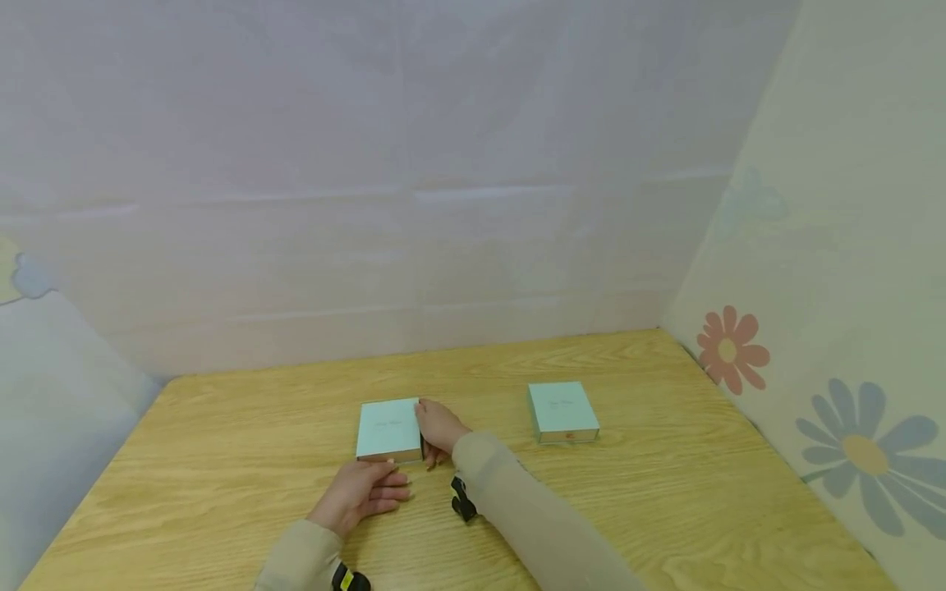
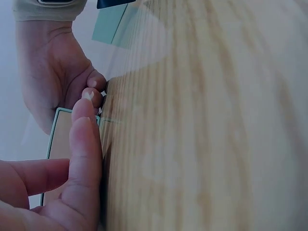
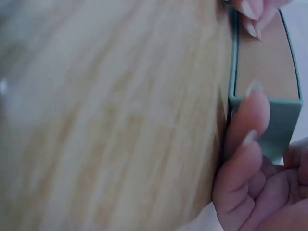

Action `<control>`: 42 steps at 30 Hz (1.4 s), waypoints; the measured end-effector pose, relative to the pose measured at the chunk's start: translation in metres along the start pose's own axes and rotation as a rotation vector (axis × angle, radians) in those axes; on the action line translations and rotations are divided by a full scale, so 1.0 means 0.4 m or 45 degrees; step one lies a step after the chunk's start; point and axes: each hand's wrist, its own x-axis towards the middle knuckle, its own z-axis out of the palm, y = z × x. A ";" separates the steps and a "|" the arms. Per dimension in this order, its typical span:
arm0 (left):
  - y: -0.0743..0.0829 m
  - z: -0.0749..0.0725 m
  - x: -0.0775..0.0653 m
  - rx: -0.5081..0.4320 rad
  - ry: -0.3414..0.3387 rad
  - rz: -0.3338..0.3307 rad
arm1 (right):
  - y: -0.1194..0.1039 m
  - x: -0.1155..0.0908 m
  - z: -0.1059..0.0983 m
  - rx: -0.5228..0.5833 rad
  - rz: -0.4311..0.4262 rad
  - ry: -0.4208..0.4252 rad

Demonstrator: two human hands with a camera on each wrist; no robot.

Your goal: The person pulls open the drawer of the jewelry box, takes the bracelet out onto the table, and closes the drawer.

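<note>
A pale mint-green box [image 1: 388, 424] with small lettering on its lid lies flat on the wooden table, its tan front side facing me. At its right side is my right hand [image 1: 441, 428], one digit on the far right corner and curled fingertips by the near right corner. In the right wrist view those fingers [image 3: 248, 118] overlap the corner of the box [image 3: 267, 62]. My left hand [image 1: 362, 495] is at the front side, thumb at the lower front edge and the other fingers stretched to the right. The left fingers [image 2: 84, 149] lie low along the tabletop.
A second mint-green box [image 1: 563, 412] of similar look lies farther right on the wooden table [image 1: 244, 443]. A pale cloth wall [image 1: 414, 164] rises behind the table, and a flower-printed wall [image 1: 835, 271] borders its right side.
</note>
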 end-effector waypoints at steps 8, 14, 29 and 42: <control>-0.001 0.004 0.005 0.008 0.062 -0.036 | -0.013 -0.018 -0.002 0.042 0.034 -0.016; 0.006 0.008 0.008 -0.005 0.052 -0.021 | -0.013 -0.012 -0.009 0.065 0.061 0.006; -0.005 0.008 0.014 0.050 0.095 -0.053 | 0.001 0.011 0.011 0.031 0.051 0.053; -0.008 0.003 0.003 0.058 0.037 -0.068 | -0.005 0.005 0.005 0.073 0.058 0.030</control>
